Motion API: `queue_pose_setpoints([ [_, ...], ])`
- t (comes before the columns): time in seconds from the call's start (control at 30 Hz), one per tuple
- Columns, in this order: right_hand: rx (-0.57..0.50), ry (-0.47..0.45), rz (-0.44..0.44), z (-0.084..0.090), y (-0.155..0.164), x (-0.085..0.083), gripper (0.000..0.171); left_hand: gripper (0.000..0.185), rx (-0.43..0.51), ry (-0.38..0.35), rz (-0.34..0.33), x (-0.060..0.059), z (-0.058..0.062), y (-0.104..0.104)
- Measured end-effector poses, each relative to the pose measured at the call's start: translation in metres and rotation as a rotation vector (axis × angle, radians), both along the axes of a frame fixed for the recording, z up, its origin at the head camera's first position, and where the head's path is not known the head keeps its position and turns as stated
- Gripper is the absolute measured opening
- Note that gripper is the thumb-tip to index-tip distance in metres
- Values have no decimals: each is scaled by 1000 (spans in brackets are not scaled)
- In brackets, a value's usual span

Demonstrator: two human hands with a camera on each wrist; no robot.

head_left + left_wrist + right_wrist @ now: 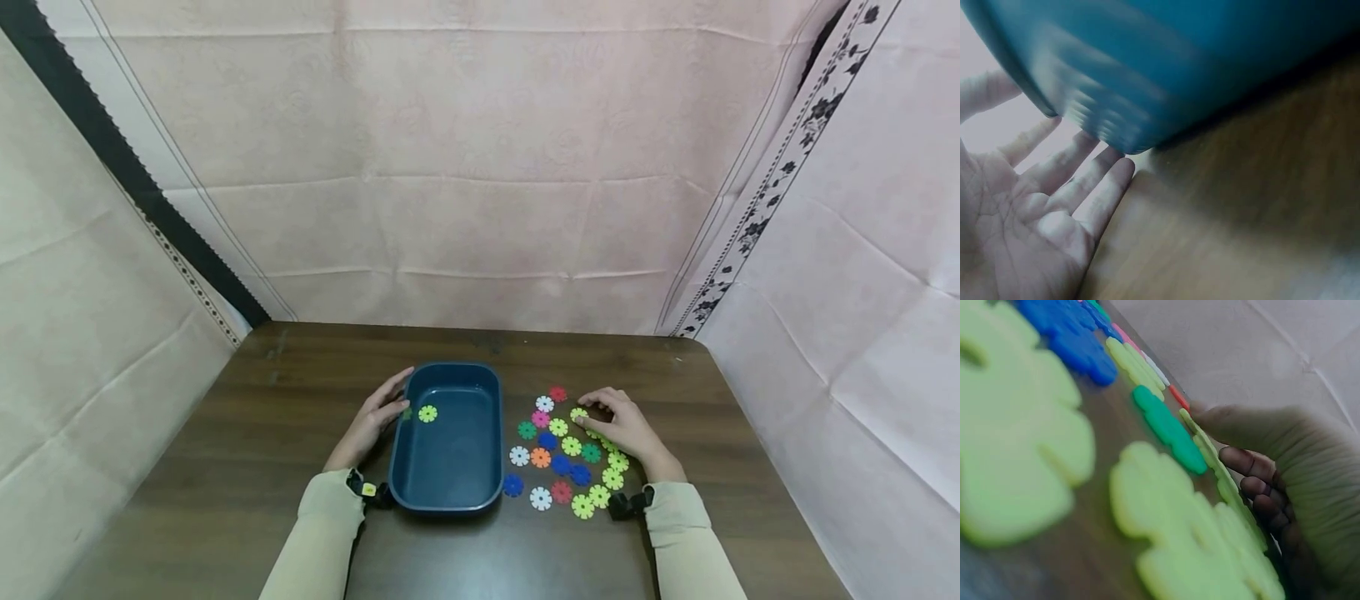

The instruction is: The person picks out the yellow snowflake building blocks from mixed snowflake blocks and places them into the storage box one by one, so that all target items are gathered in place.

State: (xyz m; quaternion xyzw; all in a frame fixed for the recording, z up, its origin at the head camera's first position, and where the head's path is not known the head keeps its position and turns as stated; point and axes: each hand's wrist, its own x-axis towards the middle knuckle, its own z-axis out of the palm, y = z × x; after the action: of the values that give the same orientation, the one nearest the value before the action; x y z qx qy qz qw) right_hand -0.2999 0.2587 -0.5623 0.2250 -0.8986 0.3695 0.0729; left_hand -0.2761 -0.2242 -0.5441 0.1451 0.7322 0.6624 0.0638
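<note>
My left hand [372,421] is at the left wall of a blue rectangular tray [448,507], its long fingers straight against the outside and its thumb near the rim. Inside the tray lies a yellow-green flower disc [427,413]; a dark green disc [407,413] shows partly by the thumb tip. To the right, my right hand [624,427] reaches over the loose flower discs. Its thumb and forefinger pinch a yellow-green flower disc [578,414] at the far end of a curved yellow-green row. In the right wrist view the other fingers [1250,465] are curled beside that row.
Flower discs in several colours lie flat between tray and right hand, among them an orange disc [540,457], a blue disc [513,485] and a white disc [541,498]. The brown wooden table [225,467] ends at pale cloth walls [480,225] on the far side and both flanks.
</note>
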Motion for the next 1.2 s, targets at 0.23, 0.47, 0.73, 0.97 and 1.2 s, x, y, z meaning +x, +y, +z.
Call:
queue_pose_setpoints([
  [0.23, -6, 9, -5, -2, 0, -1, 24, 54, 10, 26, 22, 0, -3, 3],
  [0.47, 24, -8, -22, 0, 0, -2, 29, 54, 20, 42, 35, 0, -2, 5],
  [0.73, 2, -59, -48, 1, -3, 0, 24, 54, 6, 39, 50, 2, -1, 5],
  [0.97, -28, -93, -65, -1, -4, 3, 25, 54, 1, 22, 53, 4, -3, 5],
  [1.2, -76, -144, -111, -1, -3, -1, 26, 53, 6, 17, 46, 1, -1, 4],
])
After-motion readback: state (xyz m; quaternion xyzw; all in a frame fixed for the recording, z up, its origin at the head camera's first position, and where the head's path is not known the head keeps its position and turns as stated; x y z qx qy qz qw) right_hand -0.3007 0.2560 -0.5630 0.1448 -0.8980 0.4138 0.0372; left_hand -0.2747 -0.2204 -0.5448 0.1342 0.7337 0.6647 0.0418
